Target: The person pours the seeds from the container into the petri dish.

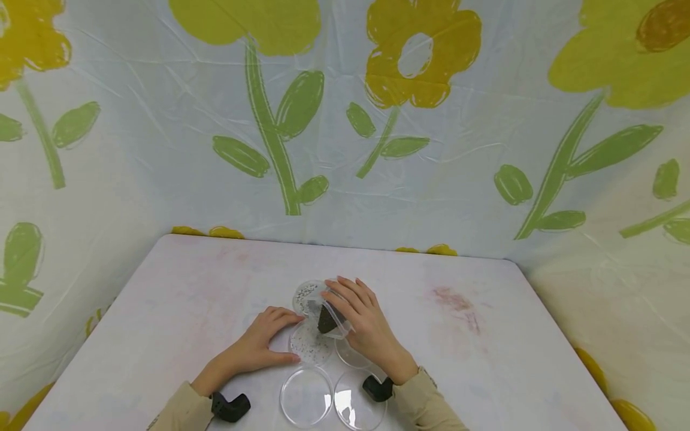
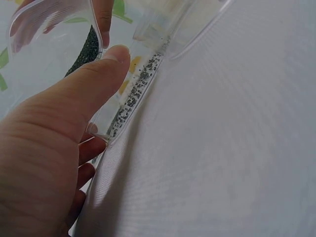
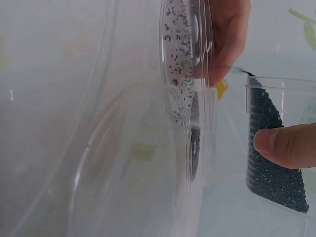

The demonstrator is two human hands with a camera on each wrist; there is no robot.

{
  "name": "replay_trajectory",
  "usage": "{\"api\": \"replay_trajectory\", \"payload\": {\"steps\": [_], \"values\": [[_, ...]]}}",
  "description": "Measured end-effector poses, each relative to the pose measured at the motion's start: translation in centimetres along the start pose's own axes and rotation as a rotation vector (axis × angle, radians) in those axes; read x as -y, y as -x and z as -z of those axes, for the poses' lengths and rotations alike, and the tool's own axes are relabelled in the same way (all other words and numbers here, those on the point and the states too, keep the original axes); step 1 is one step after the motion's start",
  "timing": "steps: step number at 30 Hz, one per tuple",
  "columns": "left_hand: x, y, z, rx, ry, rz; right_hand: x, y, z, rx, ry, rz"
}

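Note:
My right hand point(image 1: 372, 326) grips a clear plastic cup point(image 3: 261, 94), tilted over the dishes. Black seed-like grains point(image 3: 271, 158) lie slanted inside it, and a thin dark streak of them leaves its lip. Beneath, a clear petri dish point(image 1: 309, 346) has dark grains scattered over it. My left hand point(image 1: 256, 347) holds this dish at its rim, the thumb point(image 2: 106, 69) on one side and the fingers on the other. Behind it stands another petri dish point(image 1: 305, 292) with grains in it, partly hidden by the cup and right hand.
A third clear dish point(image 1: 353, 356) sits to the right, partly under my right hand. Two more dishes, one on the left point(image 1: 306, 398) and one on the right point(image 1: 356, 410), lie nearer me. The white table point(image 1: 215, 299) has reddish stains; a flowered cloth point(image 1: 431, 197) hangs around it.

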State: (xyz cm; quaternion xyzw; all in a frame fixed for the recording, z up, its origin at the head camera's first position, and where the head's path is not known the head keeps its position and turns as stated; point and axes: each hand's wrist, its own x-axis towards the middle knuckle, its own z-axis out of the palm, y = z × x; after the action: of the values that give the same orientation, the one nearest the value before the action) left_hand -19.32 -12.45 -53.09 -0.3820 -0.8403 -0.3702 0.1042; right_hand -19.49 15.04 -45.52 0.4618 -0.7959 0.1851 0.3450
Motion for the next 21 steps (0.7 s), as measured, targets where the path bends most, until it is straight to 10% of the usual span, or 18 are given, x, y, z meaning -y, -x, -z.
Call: {"api": "replay_trajectory", "payload": {"steps": [21], "values": [[-0.20, -0.07, 0.05, 0.005, 0.011, 0.002, -0.21, 0.15, 0.07, -0.032, 0.029, -0.018]]}}
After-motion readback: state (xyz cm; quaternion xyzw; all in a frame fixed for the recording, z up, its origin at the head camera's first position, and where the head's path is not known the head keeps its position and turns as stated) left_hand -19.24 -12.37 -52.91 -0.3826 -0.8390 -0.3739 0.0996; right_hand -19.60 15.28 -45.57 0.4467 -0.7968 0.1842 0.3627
